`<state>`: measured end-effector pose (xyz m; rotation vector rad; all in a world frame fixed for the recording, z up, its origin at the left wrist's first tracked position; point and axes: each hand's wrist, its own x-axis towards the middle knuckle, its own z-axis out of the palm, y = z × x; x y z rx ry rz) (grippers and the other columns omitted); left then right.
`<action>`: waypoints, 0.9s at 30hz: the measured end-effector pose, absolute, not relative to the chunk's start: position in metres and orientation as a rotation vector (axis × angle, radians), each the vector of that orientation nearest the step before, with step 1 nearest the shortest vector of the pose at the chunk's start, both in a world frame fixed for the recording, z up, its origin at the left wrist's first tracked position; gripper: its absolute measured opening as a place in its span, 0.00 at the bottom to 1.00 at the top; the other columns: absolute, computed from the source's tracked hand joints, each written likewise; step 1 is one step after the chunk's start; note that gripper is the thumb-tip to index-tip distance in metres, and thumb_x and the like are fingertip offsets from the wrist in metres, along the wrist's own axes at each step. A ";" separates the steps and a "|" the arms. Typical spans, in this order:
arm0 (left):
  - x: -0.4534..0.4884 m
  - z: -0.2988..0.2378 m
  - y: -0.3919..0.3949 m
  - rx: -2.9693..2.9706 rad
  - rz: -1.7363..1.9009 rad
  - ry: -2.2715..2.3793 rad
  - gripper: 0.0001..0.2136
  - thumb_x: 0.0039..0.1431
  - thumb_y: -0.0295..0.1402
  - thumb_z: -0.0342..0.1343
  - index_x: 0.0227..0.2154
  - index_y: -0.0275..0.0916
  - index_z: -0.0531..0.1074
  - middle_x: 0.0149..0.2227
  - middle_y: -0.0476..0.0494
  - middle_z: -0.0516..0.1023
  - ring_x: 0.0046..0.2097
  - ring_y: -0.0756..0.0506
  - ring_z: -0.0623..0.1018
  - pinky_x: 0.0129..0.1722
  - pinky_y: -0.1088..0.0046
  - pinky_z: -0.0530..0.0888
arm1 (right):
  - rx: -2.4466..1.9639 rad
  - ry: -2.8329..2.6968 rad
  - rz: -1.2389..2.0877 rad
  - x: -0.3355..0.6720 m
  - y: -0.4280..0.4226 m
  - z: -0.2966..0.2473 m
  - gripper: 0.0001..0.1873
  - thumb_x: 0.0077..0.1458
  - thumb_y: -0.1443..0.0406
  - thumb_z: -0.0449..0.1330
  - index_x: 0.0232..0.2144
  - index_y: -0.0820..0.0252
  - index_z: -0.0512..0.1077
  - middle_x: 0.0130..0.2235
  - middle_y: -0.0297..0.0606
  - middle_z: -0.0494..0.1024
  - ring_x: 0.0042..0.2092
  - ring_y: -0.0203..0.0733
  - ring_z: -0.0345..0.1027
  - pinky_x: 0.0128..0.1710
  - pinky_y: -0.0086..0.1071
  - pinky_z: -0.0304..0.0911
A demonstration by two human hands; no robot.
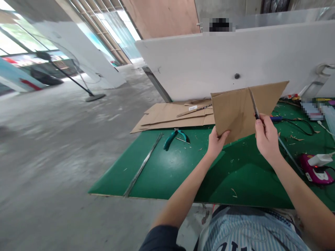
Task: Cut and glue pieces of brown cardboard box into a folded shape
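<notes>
Noted cardboard piece [240, 111] held upright above green table [167, 174], clear of surface. Pinched at lower left corner by left hand [216, 143], thumb in front, fingers behind. Saw right hand [267, 139] closed tight around handle of thin blade [253, 103]; blade laid across cardboard face, tip near top edge. Logged teal pliers [174, 136] on table left of hands, beside long metal strip [142, 165]. Found flat cardboard sheets [172, 116] stacked at far edge, against white panel [209, 59]. Spotted pink tool [315, 172] just beside right forearm.
</notes>
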<state>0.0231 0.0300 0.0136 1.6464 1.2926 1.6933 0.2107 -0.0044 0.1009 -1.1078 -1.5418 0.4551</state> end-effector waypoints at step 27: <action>0.024 0.013 0.026 1.477 1.460 1.417 0.14 0.47 0.42 0.62 0.25 0.34 0.74 0.29 0.43 0.79 0.32 0.45 0.76 0.32 0.71 0.72 | -1.078 -1.869 0.148 0.185 0.030 0.170 0.12 0.60 0.59 0.53 0.43 0.55 0.69 0.37 0.36 0.76 0.35 0.38 0.68 0.34 0.31 0.60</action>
